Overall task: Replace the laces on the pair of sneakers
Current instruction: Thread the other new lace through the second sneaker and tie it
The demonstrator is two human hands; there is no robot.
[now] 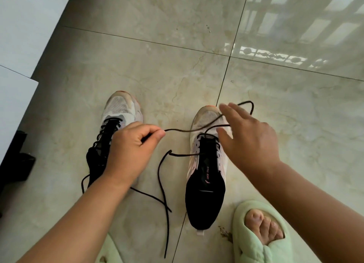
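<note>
Two white sneakers with black tongues stand on the tiled floor, toes pointing away. The left sneaker (pixel 120 109) is laced in black up its front, and its loose ends trail on the floor. The right sneaker (pixel 205 164) carries a black lace (pixel 163 176) through only its lowest eyelets. My left hand (pixel 130 150) pinches one end of that lace between thumb and fingers, above the floor between the shoes. The lace runs from there across the right shoe's toe and loops beyond it. My right hand (pixel 250 138) hovers over the right shoe's toe with fingers spread, holding nothing.
A foot in a pale green slipper (pixel 260 235) is at the bottom right, close to the right shoe's heel. A white cabinet (pixel 17 46) and a black object (pixel 15 164) stand along the left. Glossy marble tiles (pixel 157 66) stretch ahead.
</note>
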